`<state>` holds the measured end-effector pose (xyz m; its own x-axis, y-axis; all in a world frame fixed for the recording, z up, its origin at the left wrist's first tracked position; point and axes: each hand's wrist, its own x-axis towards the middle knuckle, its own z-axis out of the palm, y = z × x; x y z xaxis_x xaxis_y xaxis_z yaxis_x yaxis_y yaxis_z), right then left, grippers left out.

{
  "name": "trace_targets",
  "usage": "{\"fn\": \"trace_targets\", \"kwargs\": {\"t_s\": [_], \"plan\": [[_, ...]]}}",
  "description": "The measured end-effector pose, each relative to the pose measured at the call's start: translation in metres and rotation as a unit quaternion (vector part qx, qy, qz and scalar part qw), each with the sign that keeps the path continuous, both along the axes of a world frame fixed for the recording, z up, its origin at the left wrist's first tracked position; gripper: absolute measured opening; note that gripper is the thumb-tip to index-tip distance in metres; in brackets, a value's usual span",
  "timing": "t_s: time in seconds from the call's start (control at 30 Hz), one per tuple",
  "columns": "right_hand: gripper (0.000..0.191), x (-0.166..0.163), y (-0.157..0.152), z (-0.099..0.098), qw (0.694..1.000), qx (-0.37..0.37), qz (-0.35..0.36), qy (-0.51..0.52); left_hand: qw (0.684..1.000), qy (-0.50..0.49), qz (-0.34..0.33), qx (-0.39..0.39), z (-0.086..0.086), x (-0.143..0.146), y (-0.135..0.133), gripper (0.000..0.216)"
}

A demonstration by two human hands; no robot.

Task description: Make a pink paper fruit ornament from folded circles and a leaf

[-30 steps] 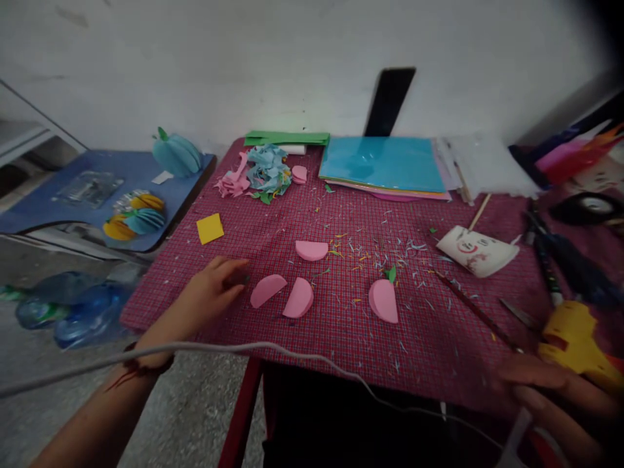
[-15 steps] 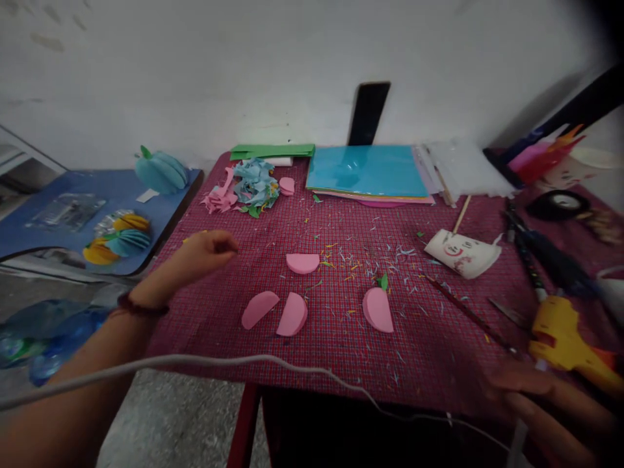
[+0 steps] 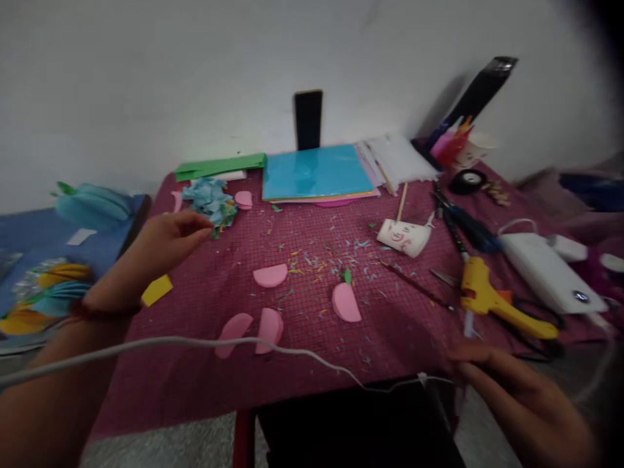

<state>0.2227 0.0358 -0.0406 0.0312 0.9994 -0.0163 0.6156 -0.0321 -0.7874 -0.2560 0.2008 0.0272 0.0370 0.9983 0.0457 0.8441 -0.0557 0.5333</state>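
Note:
My left hand [image 3: 168,250] hovers over the table's left side, near crumpled blue paper scraps [image 3: 208,196]. Its thumb and fingers are drawn together, with nothing visible between them. At the lower right, my right hand [image 3: 521,396] is blurred, fingers pinched by the table's front edge; what they hold, if anything, cannot be made out. A thin white cable [image 3: 336,368] runs toward those fingers. Just above lies a yellow glue gun [image 3: 480,289], nozzle toward me. Folded pink paper half-circles lie mid-table: one [image 3: 270,275], a pair [image 3: 269,330], and another [image 3: 346,303] with a green leaf [image 3: 346,276].
A paper cup [image 3: 405,236] lies tipped over, a stick beside it. Blue paper sheets [image 3: 316,172] and a phone [image 3: 308,119] are at the wall. A brush [image 3: 419,286], scissors [image 3: 443,278] and a white power bank [image 3: 553,273] lie right. Paper pumpkins [image 3: 92,205] sit left.
The view has turned to the right, bringing the power bank into sight and uncovering a yellow paper piece by my left wrist. My left hand is now closer to the crumpled scraps.

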Motion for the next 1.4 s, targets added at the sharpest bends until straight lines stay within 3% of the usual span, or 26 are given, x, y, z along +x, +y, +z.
{"fn": "trace_targets", "kwargs": {"t_s": [0.1, 0.2, 0.33, 0.43, 0.53, 0.77, 0.93, 1.1, 1.23, 1.4], "plan": [[0.014, -0.003, 0.008, 0.011, 0.995, -0.044, 0.069, 0.054, 0.993, -0.053, -0.097, -0.045, -0.006, 0.068, -0.03, 0.022], [0.012, 0.004, 0.017, 0.013, 0.987, -0.032, 0.135, 0.086, 0.985, -0.075, -0.14, -0.064, -0.03, 0.14, -0.062, 0.02], [0.011, 0.013, 0.026, 0.011, 0.969, 0.008, 0.224, 0.108, 0.996, -0.05, -0.055, -0.055, -0.069, 0.204, -0.091, 0.019], [0.012, 0.017, 0.032, 0.009, 0.95, 0.013, 0.28, 0.135, 0.998, -0.025, 0.047, -0.031, -0.086, 0.224, -0.102, 0.027], [0.012, 0.02, 0.037, 0.005, 0.943, 0.016, 0.295, 0.151, 0.995, 0.002, 0.1, -0.01, -0.091, 0.233, -0.105, 0.033], [0.013, 0.027, 0.036, -0.005, 0.944, 0.018, 0.29, 0.156, 0.994, 0.078, 0.077, 0.029, -0.088, 0.254, -0.096, 0.049], [0.013, 0.034, 0.033, -0.012, 0.956, 0.023, 0.257, 0.14, 0.992, 0.107, 0.034, 0.05, -0.079, 0.241, -0.103, 0.041], [0.013, 0.034, 0.037, -0.016, 0.965, 0.028, 0.244, 0.092, 0.987, 0.152, -0.009, 0.042, -0.048, 0.171, -0.093, 0.018], [0.013, 0.023, 0.041, -0.013, 0.968, 0.03, 0.243, 0.052, 0.98, 0.186, -0.067, 0.009, -0.038, 0.111, -0.063, 0.03], [0.014, 0.002, 0.036, -0.005, 0.966, 0.027, 0.255, 0.026, 0.97, 0.187, -0.143, -0.052, -0.047, 0.075, -0.034, 0.043]]}}
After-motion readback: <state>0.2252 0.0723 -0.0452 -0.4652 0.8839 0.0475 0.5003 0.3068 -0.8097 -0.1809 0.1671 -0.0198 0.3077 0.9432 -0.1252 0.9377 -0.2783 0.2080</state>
